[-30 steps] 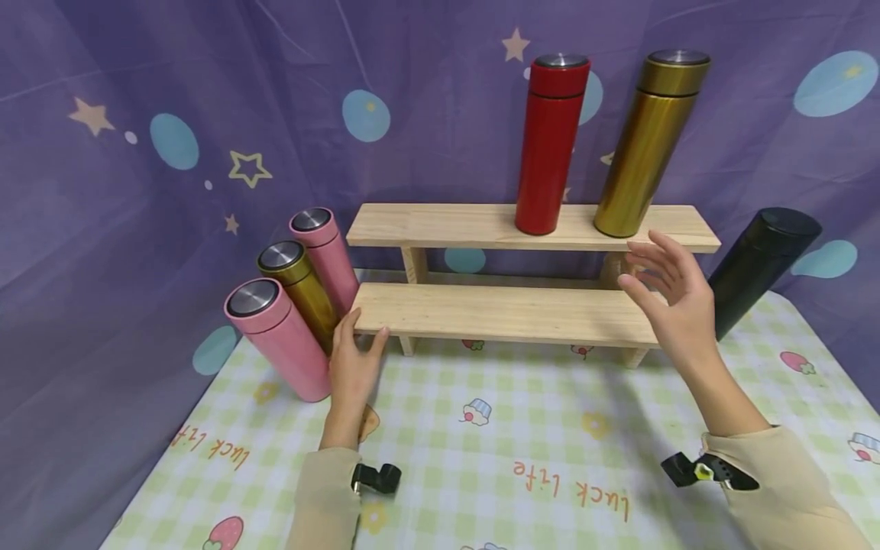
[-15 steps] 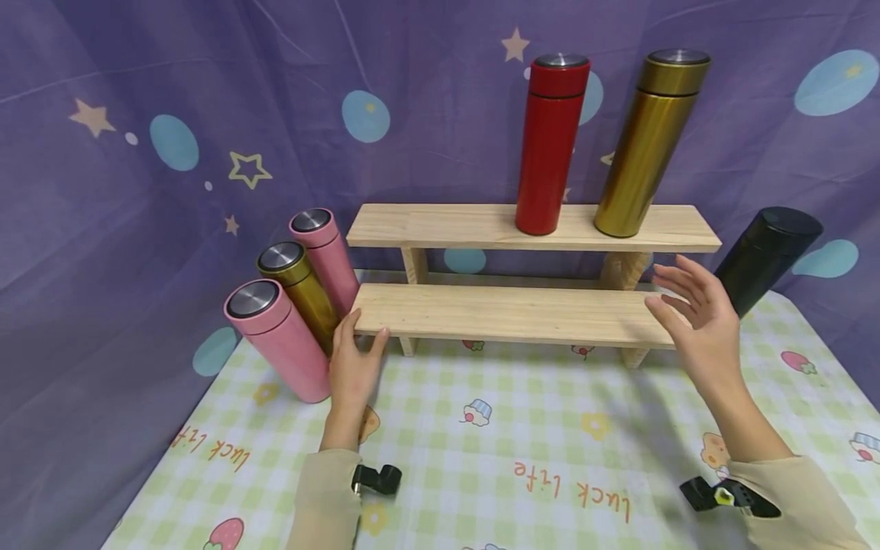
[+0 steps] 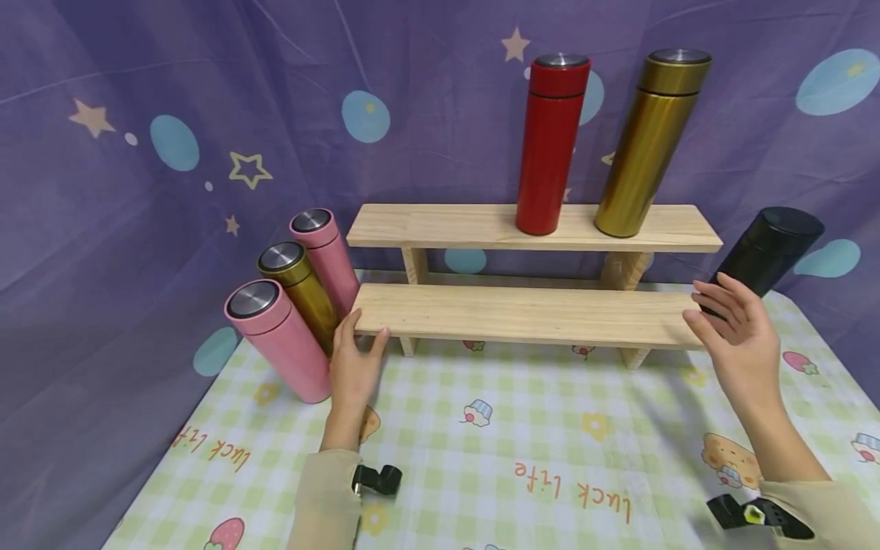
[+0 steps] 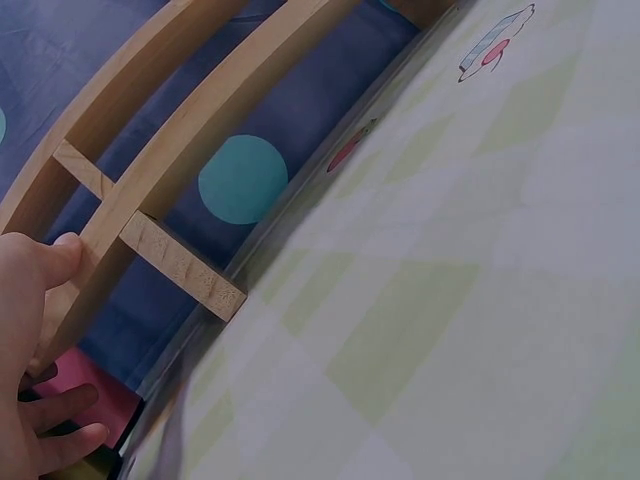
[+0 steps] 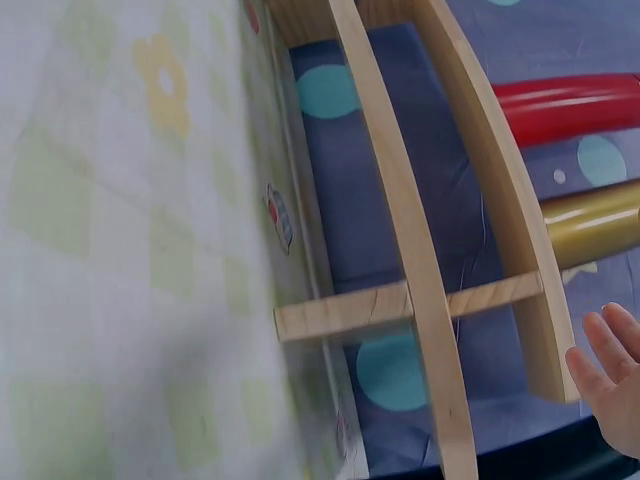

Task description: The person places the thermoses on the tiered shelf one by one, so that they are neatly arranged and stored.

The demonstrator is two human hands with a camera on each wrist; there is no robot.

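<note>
My left hand (image 3: 354, 367) grips the left front corner of the lower board of a two-tier wooden rack (image 3: 529, 312). In the left wrist view the thumb (image 4: 62, 260) lies on the board's front edge, with other fingers beyond its end. My right hand (image 3: 745, 344), fingers loosely bent and holding nothing, hovers by the right end of the lower board. Just behind it, partly covered by its fingertips, stands a black thermos (image 3: 770, 248). On the upper board a red thermos (image 3: 552, 153) and a gold thermos (image 3: 649, 153) stand upright, side by side.
Left of the rack a pink thermos (image 3: 285, 347), a shorter-looking gold thermos (image 3: 302, 294) and another pink thermos (image 3: 330, 256) stand in a row, close to my left hand. A checked cloth (image 3: 426, 428) covers the table. A purple curtain (image 3: 412, 61) hangs behind.
My right hand has moved right and slightly down, from in front of the rack's right part to beside the black thermos. The left hand, rack and thermoses have stayed put.
</note>
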